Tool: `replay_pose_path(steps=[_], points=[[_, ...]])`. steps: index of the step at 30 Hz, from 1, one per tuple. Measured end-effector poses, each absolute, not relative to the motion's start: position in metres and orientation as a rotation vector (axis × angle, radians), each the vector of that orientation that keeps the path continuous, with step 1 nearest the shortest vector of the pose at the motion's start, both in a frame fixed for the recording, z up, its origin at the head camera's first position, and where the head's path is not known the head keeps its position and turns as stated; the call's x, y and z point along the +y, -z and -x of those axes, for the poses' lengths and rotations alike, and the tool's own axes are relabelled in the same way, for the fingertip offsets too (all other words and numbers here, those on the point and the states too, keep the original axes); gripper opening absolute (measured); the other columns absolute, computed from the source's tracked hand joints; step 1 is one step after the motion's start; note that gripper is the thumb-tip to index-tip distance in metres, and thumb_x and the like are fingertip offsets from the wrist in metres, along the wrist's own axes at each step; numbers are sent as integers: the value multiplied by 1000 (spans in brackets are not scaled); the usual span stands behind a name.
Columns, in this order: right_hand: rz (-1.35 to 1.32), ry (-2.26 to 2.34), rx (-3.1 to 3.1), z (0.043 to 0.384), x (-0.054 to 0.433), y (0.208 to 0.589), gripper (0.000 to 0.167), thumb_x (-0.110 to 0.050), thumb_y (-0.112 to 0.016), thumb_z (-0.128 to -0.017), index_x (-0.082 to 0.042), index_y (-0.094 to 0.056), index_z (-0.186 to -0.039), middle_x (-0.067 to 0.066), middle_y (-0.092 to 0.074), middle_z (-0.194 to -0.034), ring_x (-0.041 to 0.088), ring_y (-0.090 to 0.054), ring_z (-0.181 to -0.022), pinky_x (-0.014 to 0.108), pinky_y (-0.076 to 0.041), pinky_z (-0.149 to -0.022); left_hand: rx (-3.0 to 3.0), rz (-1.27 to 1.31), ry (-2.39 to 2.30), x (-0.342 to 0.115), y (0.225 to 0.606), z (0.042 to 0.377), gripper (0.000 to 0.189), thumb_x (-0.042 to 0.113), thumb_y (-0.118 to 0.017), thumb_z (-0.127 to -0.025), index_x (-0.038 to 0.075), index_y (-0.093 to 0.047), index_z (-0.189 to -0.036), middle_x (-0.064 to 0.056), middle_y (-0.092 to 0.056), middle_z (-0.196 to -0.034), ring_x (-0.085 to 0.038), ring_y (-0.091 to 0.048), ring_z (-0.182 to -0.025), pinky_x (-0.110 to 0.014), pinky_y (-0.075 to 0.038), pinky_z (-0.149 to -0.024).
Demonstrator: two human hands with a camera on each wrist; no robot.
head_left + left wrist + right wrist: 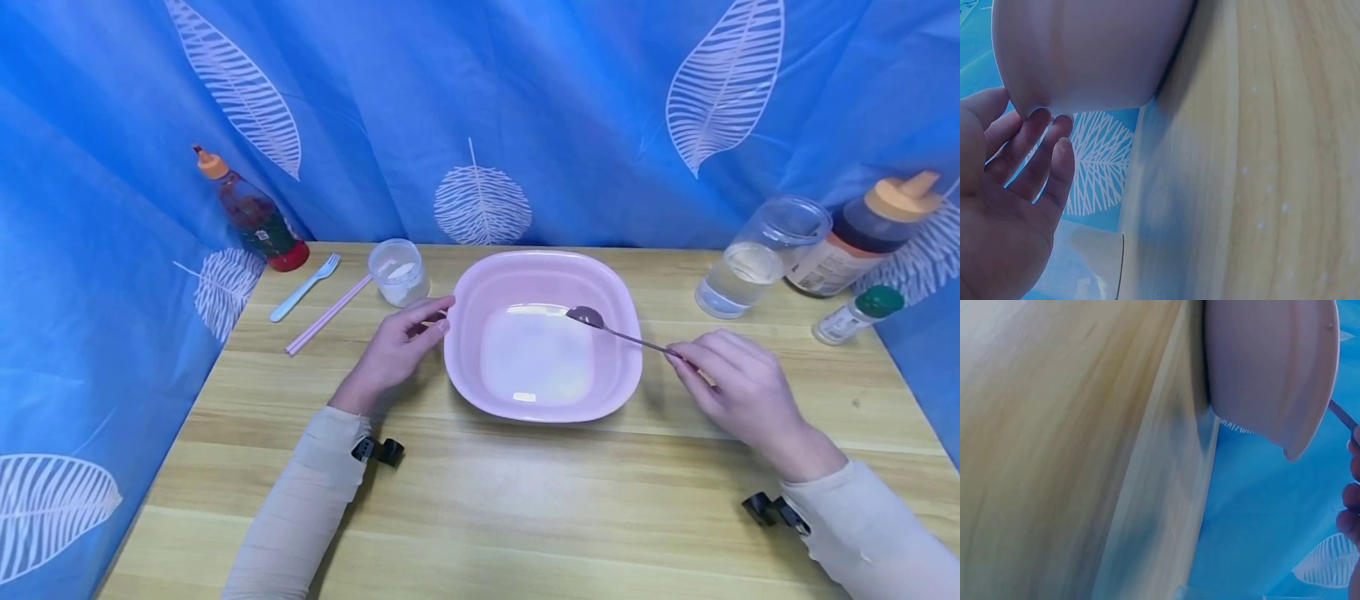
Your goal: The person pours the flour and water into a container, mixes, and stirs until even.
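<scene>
A pink plastic basin (542, 415) stands in the middle of the table in the head view. My left hand (397, 346) is at its left side, thumb and fingertips touching the rim, fingers spread and only slightly bent; the left wrist view shows the left hand (1013, 206) with fingertips right at the lip of the basin (1091, 56). Between thumb and fingers, my right hand (738, 383) pinches the end of a long-handled metal spoon (633, 339). The spoon's dark bowl overlaps the basin's inside. Over in the right wrist view, the handle of the spoon (1342, 415) passes behind the basin's rim.
Left of the basin are a clear jar of white powder (401, 275), pink chopsticks (330, 315), a light-blue fork (303, 289) and a red sauce bottle (258, 212). At right stand a cup of clear liquid (735, 279), a dark sauce bottle (847, 250) and a green-capped shaker (855, 317).
</scene>
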State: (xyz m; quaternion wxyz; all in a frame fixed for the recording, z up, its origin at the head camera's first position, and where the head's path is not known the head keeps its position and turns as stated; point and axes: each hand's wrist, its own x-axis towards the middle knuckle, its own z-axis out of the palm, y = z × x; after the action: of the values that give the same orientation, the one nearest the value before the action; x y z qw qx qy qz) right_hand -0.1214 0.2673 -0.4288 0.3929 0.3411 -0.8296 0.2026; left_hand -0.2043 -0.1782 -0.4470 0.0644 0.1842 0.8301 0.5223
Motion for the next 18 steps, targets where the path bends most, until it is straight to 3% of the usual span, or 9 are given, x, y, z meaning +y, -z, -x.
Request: replay_pose_path(steps=[7,11,16,18], points=[[-860,-523,-2127,118,269,432,45,-34,-59,-112,-1,-82,-91,7,-73,-78,22,-64,-67,37,-52,-63,2507,-564,-1580,-178,448,204,43,23,-62,-111,14,-63,-153,-10,-64,-152,-31,-65,-130,-48,-55,-105],[-797,-693,-2201,114,274,434,45,-38,-60,-111,-1,-82,-94,5,-74,-81,11,-64,-74,20,-52,-66,2512,-565,-1570,-178,448,204,43,23,-62,-111,14,-62,-153,-10,-63,-152,-30,-65,-131,-47,-55,-105],[-617,-987,-2288,105,278,433,8,-8,-78,-97,-1,-83,-97,4,-74,-85,-7,-59,-84,4,-48,-72,2509,-552,-1577,-178,448,203,43,23,-62,-111,14,-62,-154,-9,-63,-153,-30,-64,-131,-48,-55,-106],[-542,-1048,-2310,101,278,432,7,2,-81,-90,0,-82,-97,3,-75,-86,-10,-60,-86,4,-47,-77,2507,-545,-1578,-178,448,203,43,24,-62,-111,15,-62,-154,-8,-63,-153,-29,-64,-131,-48,-55,-106]])
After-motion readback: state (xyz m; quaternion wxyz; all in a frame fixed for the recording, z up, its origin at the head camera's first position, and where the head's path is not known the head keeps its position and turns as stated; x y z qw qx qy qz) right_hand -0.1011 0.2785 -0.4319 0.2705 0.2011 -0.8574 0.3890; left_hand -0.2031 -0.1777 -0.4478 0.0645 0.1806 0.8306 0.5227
